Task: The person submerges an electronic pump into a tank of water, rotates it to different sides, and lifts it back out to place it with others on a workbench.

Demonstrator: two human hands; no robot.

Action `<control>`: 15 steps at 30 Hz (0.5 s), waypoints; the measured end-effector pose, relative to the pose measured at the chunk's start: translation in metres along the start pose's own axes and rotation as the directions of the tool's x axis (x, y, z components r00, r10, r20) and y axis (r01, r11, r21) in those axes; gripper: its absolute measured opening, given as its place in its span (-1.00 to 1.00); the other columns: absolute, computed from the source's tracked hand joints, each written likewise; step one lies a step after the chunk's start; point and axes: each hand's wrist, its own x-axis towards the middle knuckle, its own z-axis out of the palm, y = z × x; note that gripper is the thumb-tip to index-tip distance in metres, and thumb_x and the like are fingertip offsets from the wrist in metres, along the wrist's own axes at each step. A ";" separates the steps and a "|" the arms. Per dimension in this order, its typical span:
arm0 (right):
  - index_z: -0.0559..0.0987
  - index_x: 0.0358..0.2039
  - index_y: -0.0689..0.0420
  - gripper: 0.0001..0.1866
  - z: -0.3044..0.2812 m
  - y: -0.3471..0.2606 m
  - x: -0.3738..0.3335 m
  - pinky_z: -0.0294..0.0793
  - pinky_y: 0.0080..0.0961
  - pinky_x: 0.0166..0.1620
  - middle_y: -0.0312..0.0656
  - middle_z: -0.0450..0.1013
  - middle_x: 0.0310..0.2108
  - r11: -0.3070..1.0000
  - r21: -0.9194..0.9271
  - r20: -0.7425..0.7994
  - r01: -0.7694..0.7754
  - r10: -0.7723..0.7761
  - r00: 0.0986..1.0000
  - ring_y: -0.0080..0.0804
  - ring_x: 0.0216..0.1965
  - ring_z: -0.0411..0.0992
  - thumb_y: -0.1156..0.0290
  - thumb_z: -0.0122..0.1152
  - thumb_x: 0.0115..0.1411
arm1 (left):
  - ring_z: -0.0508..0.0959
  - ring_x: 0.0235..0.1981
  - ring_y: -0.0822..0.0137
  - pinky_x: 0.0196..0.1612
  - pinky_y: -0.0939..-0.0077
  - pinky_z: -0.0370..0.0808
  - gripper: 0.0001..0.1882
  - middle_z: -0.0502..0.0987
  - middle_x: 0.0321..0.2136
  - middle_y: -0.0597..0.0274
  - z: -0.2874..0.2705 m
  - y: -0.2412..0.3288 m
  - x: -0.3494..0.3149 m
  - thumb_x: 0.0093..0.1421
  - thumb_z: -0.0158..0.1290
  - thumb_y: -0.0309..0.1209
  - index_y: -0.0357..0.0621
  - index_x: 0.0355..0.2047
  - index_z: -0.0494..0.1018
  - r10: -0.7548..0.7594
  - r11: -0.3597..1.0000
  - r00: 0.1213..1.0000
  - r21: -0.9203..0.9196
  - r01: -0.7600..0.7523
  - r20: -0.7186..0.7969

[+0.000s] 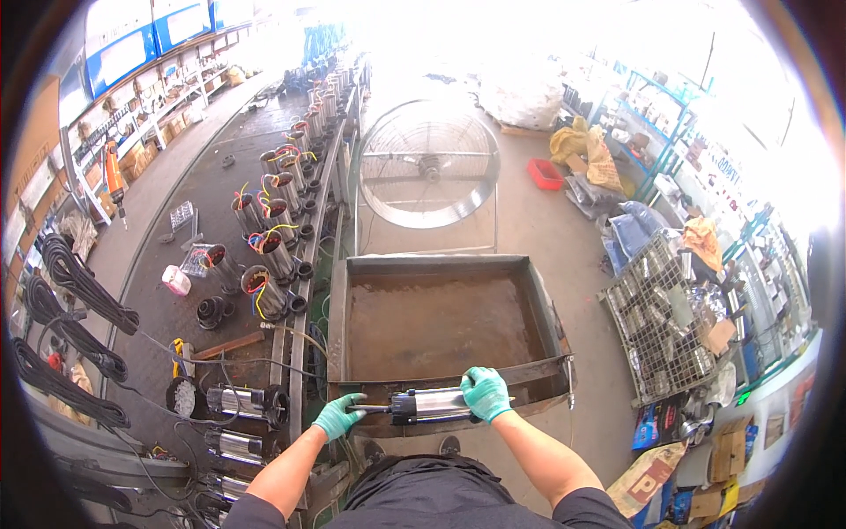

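Both hands gloved in green. Left hand [338, 415] closed around the thin dark rod end of a steel pump motor [429, 405], fingers wrapped tight; right hand [486, 393] clamped over the shiny barrel at the other end, fingers curled down its far side. Motor held level, lying crosswise on or just above the near rim of a rusty metal trough [342, 300] directly ahead of the body. Judged heavy and rigid, a smooth polished shell likely slick under gloves; better purchase at the dark collar and the rod than on the bare barrel, and a two-handed carry sensible. Trough full of brown water, walls raised on all sides, so the near lip a hard edge to clear. Narrow standing room between trough and long desk [220, 189] on the left. Near end of that desk crowded with more finished steel motors [240, 401] and loose black cable; farther along, rows of open stators with coloured wires [264, 264]. Coils of black hose [75, 282] at far left. Wire basket of parts [665, 322] close on the right, little clearance there. Beyond the trough, a large round floor fan [429, 163], open concrete behind it, then a red crate [545, 174] and shelving.
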 end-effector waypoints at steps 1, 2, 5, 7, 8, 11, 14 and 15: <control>0.63 -0.39 0.09 -0.86 0.000 -0.001 0.000 0.50 -0.13 -0.10 -0.09 0.58 -0.37 1.000 0.002 0.002 0.000 0.000 1.000 -0.01 -0.26 0.50 0.33 0.19 0.19 | 0.63 -0.29 0.34 -0.13 0.44 0.55 -0.59 0.64 -0.19 0.33 -0.002 -0.004 0.001 0.30 0.21 -0.31 -0.07 0.13 0.49 -0.001 1.000 1.000 -0.001 0.001 -0.001; 0.63 -0.39 0.09 -0.86 0.000 -0.001 0.000 0.50 -0.13 -0.10 -0.09 0.58 -0.37 1.000 0.002 0.003 0.002 -0.002 1.000 -0.01 -0.26 0.50 0.33 0.19 0.19 | 0.61 -0.33 0.38 -0.20 0.47 0.54 -0.59 0.63 -0.22 0.33 -0.007 -0.009 0.000 0.32 0.19 -0.27 -0.07 0.14 0.49 -0.135 0.952 0.987 -0.266 0.155 0.093; 0.63 -0.38 0.09 -0.86 0.001 0.000 0.000 0.50 -0.13 -0.10 -0.08 0.58 -0.37 1.000 -0.002 -0.002 0.003 -0.003 1.000 -0.01 -0.25 0.50 0.33 0.19 0.19 | 0.56 -0.41 0.45 -0.35 0.51 0.53 -0.53 0.56 -0.35 0.34 -0.013 -0.003 0.000 0.40 0.09 -0.22 -0.08 0.25 0.39 -0.282 0.552 0.892 -0.701 0.452 0.354; 0.63 -0.38 0.10 -0.86 0.001 0.000 -0.001 0.50 -0.13 -0.10 -0.08 0.58 -0.38 1.000 0.003 -0.016 -0.007 0.007 1.000 -0.01 -0.26 0.51 0.33 0.19 0.19 | 0.54 -0.42 0.45 -0.37 0.54 0.50 -0.50 0.54 -0.35 0.36 -0.020 0.025 -0.006 0.39 0.10 -0.24 -0.04 0.29 0.34 -0.247 0.580 0.895 -0.683 0.444 0.371; 0.63 -0.38 0.10 -0.86 0.001 0.001 -0.001 0.50 -0.13 -0.10 -0.08 0.58 -0.38 1.000 0.003 -0.014 -0.007 0.007 1.000 -0.01 -0.26 0.51 0.33 0.19 0.19 | 0.52 -0.42 0.46 -0.38 0.56 0.47 -0.47 0.53 -0.34 0.38 -0.023 0.032 -0.006 0.38 0.11 -0.26 -0.01 0.32 0.30 -0.212 0.609 0.896 -0.664 0.433 0.389; 0.64 -0.39 0.11 -0.86 0.001 -0.001 0.000 0.50 -0.13 -0.10 -0.07 0.59 -0.38 1.000 0.004 -0.015 0.001 -0.001 1.000 -0.01 -0.26 0.51 0.33 0.20 0.19 | 0.54 -0.43 0.43 -0.37 0.51 0.49 -0.37 0.51 -0.38 0.37 -0.035 0.021 0.002 0.34 0.16 -0.26 -0.03 0.35 0.22 -0.239 0.809 0.872 -0.410 0.422 0.426; 0.64 -0.39 0.11 -0.86 0.000 -0.001 0.000 0.50 -0.14 -0.10 -0.07 0.59 -0.38 1.000 0.005 -0.016 -0.003 0.003 1.000 -0.01 -0.26 0.52 0.33 0.20 0.18 | 0.57 -0.42 0.37 -0.30 0.42 0.53 -0.47 0.58 -0.38 0.28 -0.032 0.030 0.008 0.27 0.24 -0.18 -0.10 0.18 0.44 -0.189 0.980 0.912 0.127 0.153 0.363; 0.65 -0.36 0.10 -0.84 0.000 0.000 0.001 0.51 -0.15 -0.07 -0.07 0.60 -0.35 1.000 0.001 0.015 -0.021 0.021 1.000 -0.02 -0.23 0.52 0.31 0.20 0.18 | 0.56 -0.42 0.38 -0.29 0.42 0.54 -0.55 0.60 -0.39 0.27 -0.027 0.029 0.012 0.26 0.24 -0.16 -0.12 0.07 0.52 -0.142 0.923 0.947 0.384 0.021 0.289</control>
